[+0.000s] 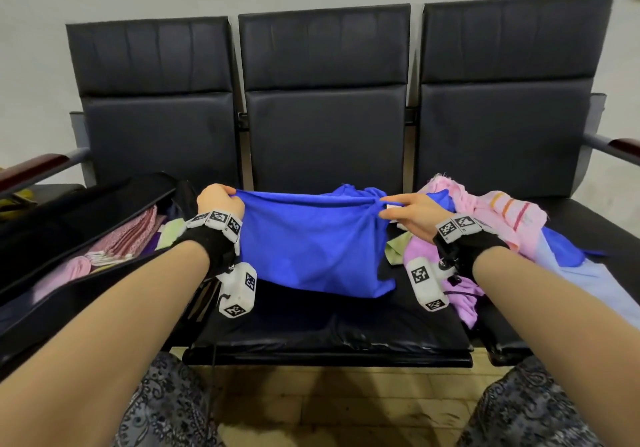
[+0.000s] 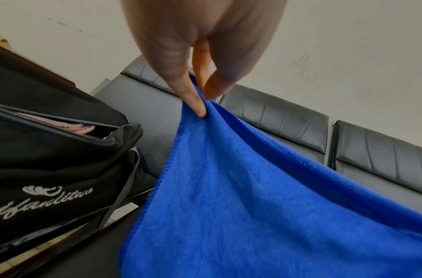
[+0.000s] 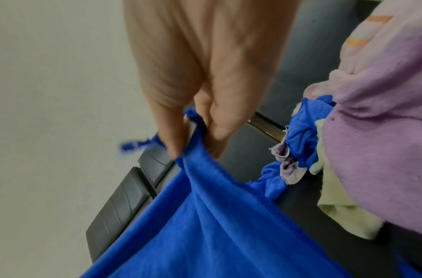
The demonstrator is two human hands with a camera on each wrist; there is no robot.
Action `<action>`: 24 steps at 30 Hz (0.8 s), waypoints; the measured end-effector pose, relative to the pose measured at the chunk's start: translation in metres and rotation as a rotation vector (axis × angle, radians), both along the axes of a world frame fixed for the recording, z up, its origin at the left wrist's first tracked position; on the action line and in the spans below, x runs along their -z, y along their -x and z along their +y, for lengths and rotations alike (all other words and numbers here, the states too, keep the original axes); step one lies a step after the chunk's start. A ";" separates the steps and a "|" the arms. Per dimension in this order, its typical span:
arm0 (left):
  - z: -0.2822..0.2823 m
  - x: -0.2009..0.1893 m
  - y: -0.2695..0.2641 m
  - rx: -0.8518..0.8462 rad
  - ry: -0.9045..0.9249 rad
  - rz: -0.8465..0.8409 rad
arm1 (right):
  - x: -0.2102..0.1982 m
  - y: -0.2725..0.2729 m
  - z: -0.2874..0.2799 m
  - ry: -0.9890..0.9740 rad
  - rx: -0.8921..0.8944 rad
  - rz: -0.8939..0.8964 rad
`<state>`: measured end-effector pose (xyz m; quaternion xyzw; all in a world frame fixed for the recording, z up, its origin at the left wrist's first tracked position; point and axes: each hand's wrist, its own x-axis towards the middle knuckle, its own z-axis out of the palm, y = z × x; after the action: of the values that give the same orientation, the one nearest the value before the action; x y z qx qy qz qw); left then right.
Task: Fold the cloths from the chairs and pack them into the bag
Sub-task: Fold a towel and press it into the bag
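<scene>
Both hands pinched the top edge of the blue microfibre cloth [image 1: 311, 245]: the left hand [image 1: 218, 200] at its nine o'clock corner, the right hand [image 1: 410, 214] at three o'clock, bunching the fabric between thumb and fingers [image 3: 171, 131]. Judged purpose: tension to square the cloth for folding. It hung over the middle seat [image 1: 329, 328], soft, napped, stitched-edged. The black zippered bag [image 1: 86, 211] lay open at nine o'clock, holding folded pink cloths. An unfolded heap of pastel cloths [image 1: 491, 224] sat at three o'clock.
</scene>
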<state>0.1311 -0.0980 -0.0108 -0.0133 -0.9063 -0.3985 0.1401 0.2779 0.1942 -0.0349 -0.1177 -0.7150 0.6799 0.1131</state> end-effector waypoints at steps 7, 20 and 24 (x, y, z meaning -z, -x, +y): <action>-0.004 -0.002 0.008 -0.024 -0.033 0.040 | 0.003 0.008 0.020 -0.169 0.240 0.045; 0.010 0.043 -0.017 -0.012 -0.109 -0.079 | 0.031 0.015 -0.005 -0.095 0.484 -0.058; 0.043 0.106 -0.050 0.118 -0.307 -0.238 | 0.077 0.008 -0.041 0.195 0.362 -0.255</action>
<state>0.1806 -0.0545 -0.1165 0.0021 -0.8428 -0.5382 0.0087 0.2694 0.1530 -0.1116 -0.3395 -0.6215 0.6940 0.1300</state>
